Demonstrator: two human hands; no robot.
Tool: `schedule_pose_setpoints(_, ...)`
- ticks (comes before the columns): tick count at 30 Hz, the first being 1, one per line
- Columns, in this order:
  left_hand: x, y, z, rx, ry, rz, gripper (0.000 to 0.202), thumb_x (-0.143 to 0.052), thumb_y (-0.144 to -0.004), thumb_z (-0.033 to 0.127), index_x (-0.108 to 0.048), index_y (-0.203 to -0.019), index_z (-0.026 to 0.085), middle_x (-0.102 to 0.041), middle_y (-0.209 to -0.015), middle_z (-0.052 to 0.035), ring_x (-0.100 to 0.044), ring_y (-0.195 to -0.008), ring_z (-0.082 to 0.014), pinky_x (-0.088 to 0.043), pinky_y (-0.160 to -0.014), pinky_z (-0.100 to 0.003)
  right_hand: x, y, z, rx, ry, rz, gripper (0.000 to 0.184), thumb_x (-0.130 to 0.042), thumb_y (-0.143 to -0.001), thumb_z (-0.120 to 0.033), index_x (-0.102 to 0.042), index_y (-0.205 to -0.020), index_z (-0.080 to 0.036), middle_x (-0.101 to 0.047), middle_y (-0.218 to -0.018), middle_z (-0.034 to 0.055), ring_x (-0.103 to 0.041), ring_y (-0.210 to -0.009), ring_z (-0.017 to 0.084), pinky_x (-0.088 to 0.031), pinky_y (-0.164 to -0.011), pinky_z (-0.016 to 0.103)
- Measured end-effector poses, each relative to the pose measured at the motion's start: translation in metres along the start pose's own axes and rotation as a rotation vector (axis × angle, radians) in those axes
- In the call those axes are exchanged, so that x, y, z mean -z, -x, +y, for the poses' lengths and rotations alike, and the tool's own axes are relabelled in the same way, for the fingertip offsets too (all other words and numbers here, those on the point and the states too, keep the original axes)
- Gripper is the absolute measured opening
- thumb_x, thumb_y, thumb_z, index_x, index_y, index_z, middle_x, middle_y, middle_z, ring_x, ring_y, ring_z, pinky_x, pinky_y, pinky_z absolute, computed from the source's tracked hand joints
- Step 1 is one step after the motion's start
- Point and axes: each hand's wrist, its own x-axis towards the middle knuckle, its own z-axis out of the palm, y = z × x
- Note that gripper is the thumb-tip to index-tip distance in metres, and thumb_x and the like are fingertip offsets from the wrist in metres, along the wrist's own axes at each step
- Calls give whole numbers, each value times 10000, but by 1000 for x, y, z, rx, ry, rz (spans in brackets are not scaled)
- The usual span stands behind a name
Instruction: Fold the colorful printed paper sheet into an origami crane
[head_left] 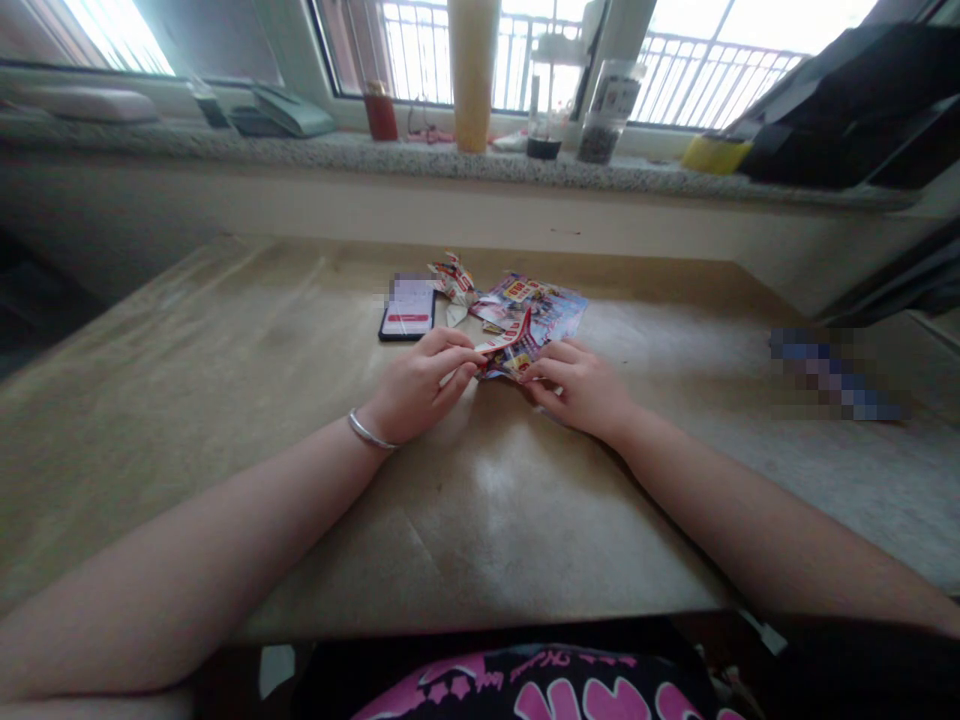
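My left hand (422, 383), a silver bangle on its wrist, pinches the edge of a folded piece of colourful printed paper (508, 345). From the other side my right hand (581, 385) presses its fingertips on the same paper, fingers curled. A flat sheet of the same printed paper (551, 305) lies just behind. A small folded paper figure (454, 278) sits beyond my left hand, beside a phone (409, 308) with a lit screen.
The brown paper-covered table (225, 380) carries a blurred bluish object (829, 372) at the right. Behind runs a granite windowsill (315, 150) with a red cup (381, 112), a yellow cylinder (472, 70), jars (609, 110) and a black case (847, 110).
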Motion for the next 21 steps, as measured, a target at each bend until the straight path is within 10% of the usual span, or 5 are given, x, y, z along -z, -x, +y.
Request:
schedule_pose_setpoints(15,-9,4,-16,273,-356,-69,278,-523,-877,367,-743,-922,202,-618,-1113,-116,-539,-1050,-303,-421,-919,-519,4,4,13,190,-62,-178,166,-526,-880,-207,-681,-822,-224,-698,-904,39,-610,-865,182,-473,-821,350)
schedule_pose_setpoints(21,-4,4,1,45,-312,-105,230,-541,-878,327,-735,-947,226,-678,-1045,-90,-510,-1117,-327,-364,-971,-562,4,3,11,150,-77,-203,148,-537,-857,-185,-674,-813,-222,-697,-890,43,-608,-857,181,-471,-817,340)
